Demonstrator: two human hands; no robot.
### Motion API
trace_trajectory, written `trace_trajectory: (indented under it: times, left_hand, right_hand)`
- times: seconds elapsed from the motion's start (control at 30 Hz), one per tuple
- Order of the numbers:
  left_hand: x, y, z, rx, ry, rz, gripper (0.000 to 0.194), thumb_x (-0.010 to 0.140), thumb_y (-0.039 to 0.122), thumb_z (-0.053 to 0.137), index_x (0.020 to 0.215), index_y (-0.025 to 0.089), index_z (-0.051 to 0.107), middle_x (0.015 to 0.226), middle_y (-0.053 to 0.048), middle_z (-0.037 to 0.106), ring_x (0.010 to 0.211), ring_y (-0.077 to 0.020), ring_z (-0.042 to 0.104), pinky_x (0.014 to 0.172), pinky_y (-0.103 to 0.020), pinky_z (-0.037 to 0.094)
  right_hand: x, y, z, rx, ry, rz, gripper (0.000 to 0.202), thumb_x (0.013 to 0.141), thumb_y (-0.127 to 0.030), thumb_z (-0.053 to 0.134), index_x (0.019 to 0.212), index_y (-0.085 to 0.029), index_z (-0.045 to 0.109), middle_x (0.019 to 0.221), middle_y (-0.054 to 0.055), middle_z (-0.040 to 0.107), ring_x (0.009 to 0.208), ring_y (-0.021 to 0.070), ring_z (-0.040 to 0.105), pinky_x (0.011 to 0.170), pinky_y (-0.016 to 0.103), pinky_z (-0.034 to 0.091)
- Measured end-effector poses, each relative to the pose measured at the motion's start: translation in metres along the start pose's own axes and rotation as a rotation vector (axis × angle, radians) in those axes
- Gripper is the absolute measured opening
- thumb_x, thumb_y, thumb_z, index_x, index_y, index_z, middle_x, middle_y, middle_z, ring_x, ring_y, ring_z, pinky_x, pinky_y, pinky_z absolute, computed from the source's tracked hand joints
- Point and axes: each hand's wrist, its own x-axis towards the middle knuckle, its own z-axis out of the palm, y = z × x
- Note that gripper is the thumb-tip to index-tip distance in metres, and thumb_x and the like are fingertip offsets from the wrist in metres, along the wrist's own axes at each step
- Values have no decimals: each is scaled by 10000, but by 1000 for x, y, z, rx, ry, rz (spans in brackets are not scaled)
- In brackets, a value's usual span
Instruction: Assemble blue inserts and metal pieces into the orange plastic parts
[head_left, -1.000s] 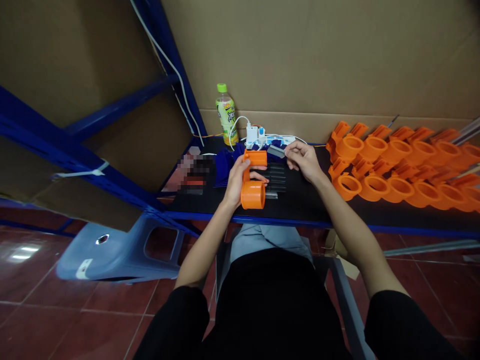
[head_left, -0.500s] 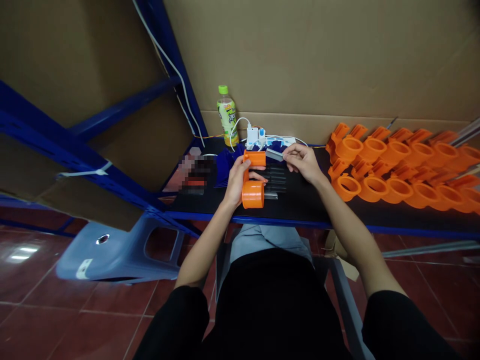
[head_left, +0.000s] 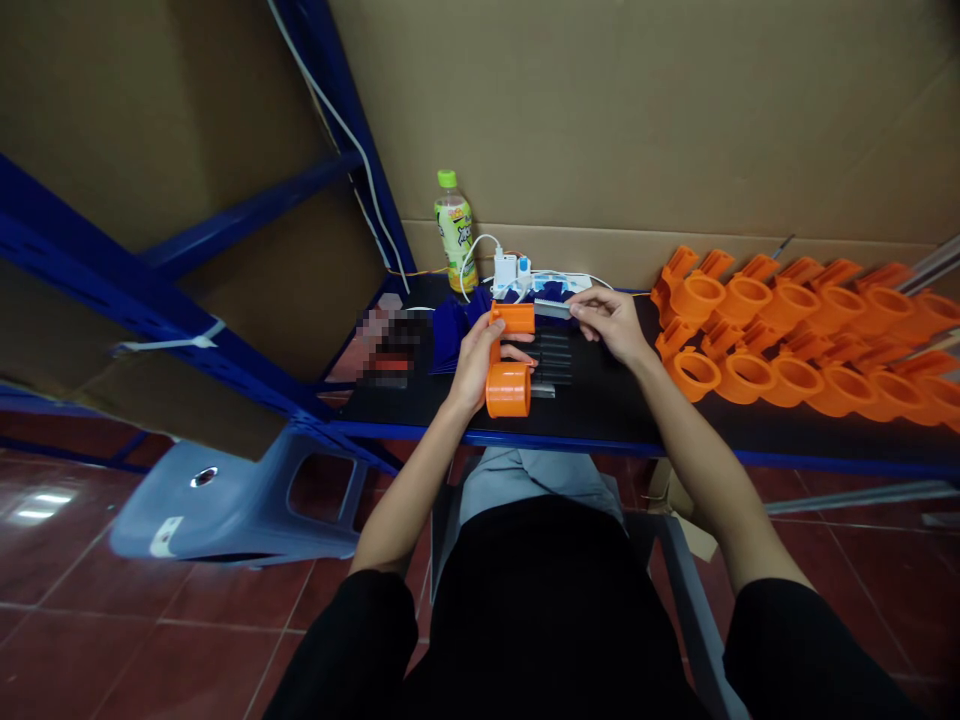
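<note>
My left hand (head_left: 474, 362) is closed round an orange plastic part (head_left: 508, 390) that has a wide ring at its near end and a smaller tube at its far end. Pinched between the fingertips of my right hand (head_left: 606, 322) is a thin grey toothed strip (head_left: 552, 309), perhaps a small blade. Its free end lies close to the open right side of the far tube; whether they touch I cannot tell. Below, on the black table top, several dark slender pieces (head_left: 553, 360) lie side by side, partly behind the orange part and my left fingers.
Rows of similar orange parts (head_left: 772, 375) fill the right of the table (head_left: 592, 410). At the back stand a green-capped drink bottle (head_left: 456, 235) and a white charger (head_left: 505, 270) with cables. Blue cloth or bags (head_left: 447, 335) lie left. A blue rack post (head_left: 225, 340) and a stool (head_left: 225, 500) are further left.
The orange part in my left hand has shifted very slightly right. My right hand and the toothed strip have moved slightly right with it; both grips stay the same.
</note>
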Motion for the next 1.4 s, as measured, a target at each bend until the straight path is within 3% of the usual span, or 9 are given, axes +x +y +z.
trace_trajectory:
  times: [0.33, 0.9, 1.4]
  left_hand:
    - [1, -1, 1, 20, 11, 3, 391, 902, 460, 698, 1127, 160, 588, 907, -69, 784, 573, -177, 736, 571, -317, 633]
    - [-2, -1, 1, 95, -33, -12, 419, 896, 462, 700, 1174, 165, 597, 917, -64, 792, 602, -171, 742, 676, -330, 639]
    - [-4, -1, -4, 182, -137, -59, 528, 925, 535, 684, 1269, 135, 656, 1023, -136, 822, 715, -203, 774, 639, -278, 590]
  right_hand:
    - [6, 15, -3, 78, -5, -103, 367, 793, -513, 855, 920, -179, 773, 621, -48, 609, 429, 40, 453, 416, 196, 319]
    - [1, 11, 6, 65, -43, -53, 443, 799, -568, 846, 917, -155, 739, 511, -60, 555, 425, 59, 490, 418, 182, 336]
    - [1, 16, 6, 159, -74, 1, 502, 789, -628, 844, 950, -160, 760, 603, -28, 616, 489, 64, 522, 441, 171, 395]
